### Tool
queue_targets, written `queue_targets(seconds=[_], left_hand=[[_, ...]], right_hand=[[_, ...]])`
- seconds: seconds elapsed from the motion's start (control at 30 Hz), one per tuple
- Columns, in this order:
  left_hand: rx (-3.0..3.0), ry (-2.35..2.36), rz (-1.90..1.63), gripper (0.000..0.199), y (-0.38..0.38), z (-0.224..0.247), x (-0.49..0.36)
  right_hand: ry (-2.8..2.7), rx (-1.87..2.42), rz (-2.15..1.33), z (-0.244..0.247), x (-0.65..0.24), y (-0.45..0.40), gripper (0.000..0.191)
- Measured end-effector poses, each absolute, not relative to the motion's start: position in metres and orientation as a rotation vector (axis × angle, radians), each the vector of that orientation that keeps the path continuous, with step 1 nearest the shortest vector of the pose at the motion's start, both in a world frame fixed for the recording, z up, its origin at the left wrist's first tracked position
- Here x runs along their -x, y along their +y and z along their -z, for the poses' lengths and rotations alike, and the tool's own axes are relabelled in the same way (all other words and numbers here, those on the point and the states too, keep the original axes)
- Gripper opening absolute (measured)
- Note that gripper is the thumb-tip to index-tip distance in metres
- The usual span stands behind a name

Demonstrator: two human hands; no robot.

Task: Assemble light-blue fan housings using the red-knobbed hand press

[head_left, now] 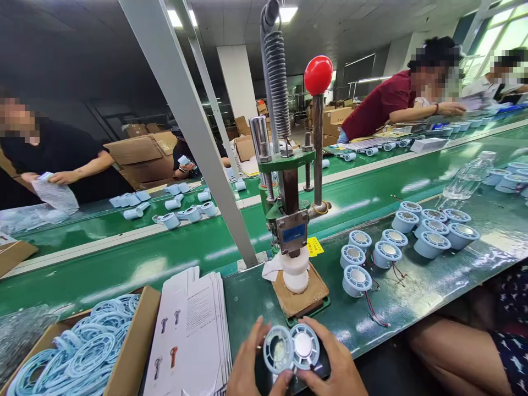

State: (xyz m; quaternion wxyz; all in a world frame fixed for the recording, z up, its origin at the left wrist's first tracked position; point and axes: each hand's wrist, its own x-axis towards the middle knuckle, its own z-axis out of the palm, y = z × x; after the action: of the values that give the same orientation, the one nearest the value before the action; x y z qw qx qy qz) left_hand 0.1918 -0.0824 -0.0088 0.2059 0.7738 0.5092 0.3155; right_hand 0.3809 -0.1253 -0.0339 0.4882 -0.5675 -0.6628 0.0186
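Note:
My left hand [247, 366] holds a light blue grille ring [278, 349] at the table's near edge. My right hand [336, 363] grips a round blue part with a metal disc in its middle [304, 346], pressed side by side against the ring. Both sit just in front of a hand press [291, 220], whose white die [295, 272] rests on a brown pad [307, 297]. The press has a red knob [318, 74] on its lever.
Several round blue parts with red and black wires [373, 256] lie right of the press. A cardboard box of blue rings [78, 352] and a stack of leaflets [192, 330] sit left. Other people work across the green conveyor [165, 253]. A plastic bottle [468, 179] stands far right.

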Motion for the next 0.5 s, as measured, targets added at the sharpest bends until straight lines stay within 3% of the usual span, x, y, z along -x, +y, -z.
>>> queue_targets(seconds=[0.27, 0.5], left_hand=[[-2.380, 1.345, -0.883, 0.061, -0.085, 0.003, -0.208], [-2.270, 1.293, -0.899, 0.067, -0.085, -0.001, -0.208]], right_hand=[[-1.551, 1.323, 0.013, 0.032, -0.344, -0.110, 0.045], [-1.575, 1.321, -0.063, 0.044, -0.348, -0.110, 0.061]])
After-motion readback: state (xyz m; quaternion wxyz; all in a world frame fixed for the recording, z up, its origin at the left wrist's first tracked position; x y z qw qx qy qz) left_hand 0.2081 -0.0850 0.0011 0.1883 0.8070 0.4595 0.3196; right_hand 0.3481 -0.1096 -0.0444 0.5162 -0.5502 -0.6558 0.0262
